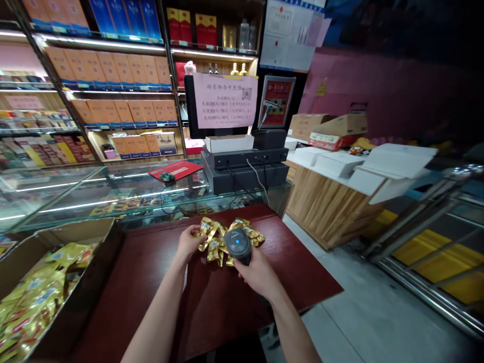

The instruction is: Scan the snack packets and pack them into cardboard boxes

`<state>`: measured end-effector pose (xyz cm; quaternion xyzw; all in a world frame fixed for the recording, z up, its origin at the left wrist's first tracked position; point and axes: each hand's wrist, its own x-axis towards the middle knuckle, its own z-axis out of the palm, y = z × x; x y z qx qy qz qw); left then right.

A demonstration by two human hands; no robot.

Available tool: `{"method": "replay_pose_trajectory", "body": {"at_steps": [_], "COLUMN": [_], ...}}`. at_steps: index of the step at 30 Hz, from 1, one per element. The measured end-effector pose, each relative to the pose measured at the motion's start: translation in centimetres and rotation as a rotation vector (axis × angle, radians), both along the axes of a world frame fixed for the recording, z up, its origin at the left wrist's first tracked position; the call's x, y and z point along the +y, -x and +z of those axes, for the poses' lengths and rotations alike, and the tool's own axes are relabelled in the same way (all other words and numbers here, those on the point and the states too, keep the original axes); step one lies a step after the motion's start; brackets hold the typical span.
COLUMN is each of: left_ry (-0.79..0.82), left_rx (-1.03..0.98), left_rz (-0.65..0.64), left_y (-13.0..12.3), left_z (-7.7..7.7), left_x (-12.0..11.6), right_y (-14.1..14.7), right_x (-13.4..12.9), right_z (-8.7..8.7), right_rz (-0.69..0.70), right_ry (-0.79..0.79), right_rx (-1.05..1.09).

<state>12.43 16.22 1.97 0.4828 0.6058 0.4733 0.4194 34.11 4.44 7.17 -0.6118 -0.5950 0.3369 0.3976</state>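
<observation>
Several small shiny gold packets (215,246) lie in a loose pile near the far edge of the dark red tabletop (151,282). At the pile's left end, my left hand (190,243) has its fingers closed on the edge of one gold packet. My right hand (259,275) is wrapped round the handle of a dark grey handheld barcode scanner (238,241), whose head has a small blue light on top. The scanner is over the right part of the pile and hides some of the packets.
At the left stands an open cardboard box (108,237) holding many gold packets. Beyond the table are a glass counter (124,176), a mouse (167,177) on a red mat and a monitor bearing a pink notice (226,103). A wooden counter (321,201) and metal railing (427,297) stand right.
</observation>
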Motion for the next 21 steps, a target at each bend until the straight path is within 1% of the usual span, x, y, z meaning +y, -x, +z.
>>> {"method": "replay_pose_trajectory", "body": {"at_steps": [2, 4, 7, 11, 16, 21], "left_ry": [-0.032, -0.041, -0.067, -0.097, -0.109, -0.112], "left_rx": [-0.201, -0.293, -0.300, -0.282, -0.309, -0.308], "left_rz": [-0.042, -0.069, -0.046, -0.027, -0.039, -0.057], "left_y": [-0.3, -0.8, -1.4, -1.5, -1.3, -1.4], "left_z": [0.5, 0.9, 1.2, 1.2, 1.1, 1.4], "left_x": [-0.9, -1.7, -2.5, -2.9, -3.1, -3.3], "right_y": [1.0, 2.0, 3.2, 4.2, 4.5, 4.6], "right_x": [0.1, 0.3, 0.3, 0.2, -0.2, -0.5], "right_z": [0.2, 0.3, 0.7, 1.1, 1.3, 1.6], "right_rz": [0.037, 0.081, 0.113, 0.116, 0.119, 0.124], "right_ry": [-0.029, -0.059, -0.091, -0.098, -0.094, -0.072], "right_rx": [0.018, 0.034, 0.037, 0.004, -0.007, -0.019]}}
